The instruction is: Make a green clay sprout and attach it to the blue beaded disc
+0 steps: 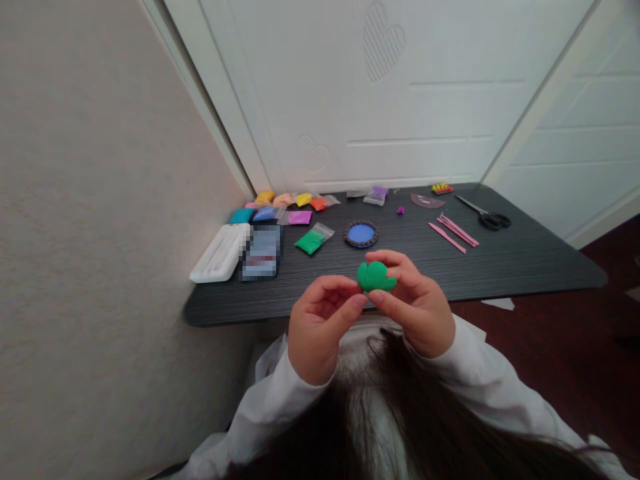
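Between my two hands, above the near edge of the dark table, is a lump of green modelling clay with rounded bulges. My left hand pinches its left end between thumb and fingers. From the other side, my right hand grips it, thumb below and fingers behind. Beyond the hands lies a round blue clay disc edged with brown balls. To its left is an opened bag of green clay.
Bags of coloured clay line the back left, near a white case and a blurred flat item. Pink modelling tools, scissors and a small purple clay piece lie right. A wall borders the left.
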Demonstrator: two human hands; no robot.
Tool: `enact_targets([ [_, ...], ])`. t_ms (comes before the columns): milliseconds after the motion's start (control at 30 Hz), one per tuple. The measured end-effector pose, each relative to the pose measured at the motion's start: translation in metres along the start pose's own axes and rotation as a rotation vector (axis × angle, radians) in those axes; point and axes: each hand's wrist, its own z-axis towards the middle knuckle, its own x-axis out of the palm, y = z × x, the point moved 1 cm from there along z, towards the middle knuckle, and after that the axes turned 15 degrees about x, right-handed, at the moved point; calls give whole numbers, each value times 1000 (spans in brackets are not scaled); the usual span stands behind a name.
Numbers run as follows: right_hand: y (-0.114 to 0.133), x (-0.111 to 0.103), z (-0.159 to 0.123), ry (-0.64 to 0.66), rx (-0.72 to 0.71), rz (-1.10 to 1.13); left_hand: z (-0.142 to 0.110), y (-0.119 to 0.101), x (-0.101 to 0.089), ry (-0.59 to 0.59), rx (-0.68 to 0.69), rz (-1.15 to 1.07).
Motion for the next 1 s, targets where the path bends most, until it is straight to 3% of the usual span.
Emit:
enact_targets([
  [233,6,1,-2,118,-3,-48,3,0,1,-120,101,100],
  [467,8,0,-5,70,-71,-194,3,-1,1,-128,128,133],
  [767,24,3,-10,-52,-266,-690,10,10,-4,-136,-263,-377],
  [1000,22,4,-9,-97,-357,-797,10,14,-5,-109,-359,-534],
])
